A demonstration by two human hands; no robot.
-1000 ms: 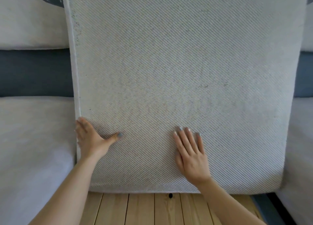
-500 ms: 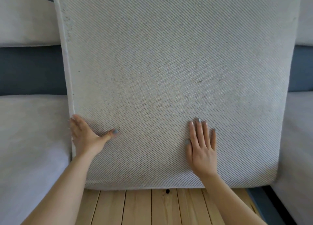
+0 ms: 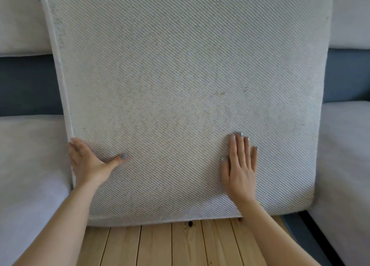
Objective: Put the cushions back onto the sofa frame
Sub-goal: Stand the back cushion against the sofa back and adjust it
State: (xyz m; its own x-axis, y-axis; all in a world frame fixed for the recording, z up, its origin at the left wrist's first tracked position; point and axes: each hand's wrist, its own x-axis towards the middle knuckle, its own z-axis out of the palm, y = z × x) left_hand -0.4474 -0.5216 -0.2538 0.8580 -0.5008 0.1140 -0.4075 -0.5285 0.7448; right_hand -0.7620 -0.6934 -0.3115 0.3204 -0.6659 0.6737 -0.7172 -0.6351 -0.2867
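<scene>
Nearest the camera, two bare forearms reach forward over pale wooden slats (image 3: 180,245) that run away from the viewer; a dark knot or hole marks one board just below the cushion's lower edge. The slats fill the open bay between two seated parts of the sofa.

The cushion (image 3: 190,75) stands tilted on this bay, its lower edge down on the slats and its broad face, a light grey weave with fine diagonal ribs, turned toward the viewer. It leans away at the top and fills most of the view. A few small dark specks show on the fabric.

The left hand (image 3: 88,163) grips the cushion's lower left edge: the thumb is spread wide across the face, while the fingers lie over the piped side seam. The right hand (image 3: 240,165) is laid flat on the face toward the lower right, fingers straight and close together, pressing on the fabric. Grey polish shows on the nails.

On either side, just beside the cushion, a left seat cushion (image 3: 30,165) and a right seat cushion (image 3: 344,155) lie flat in light grey. A dark strip shows at the inner foot of the right one.

Behind them runs a dark blue band (image 3: 28,85), and above it sit pale back cushions (image 3: 20,25), partly hidden by the tilted cushion.
</scene>
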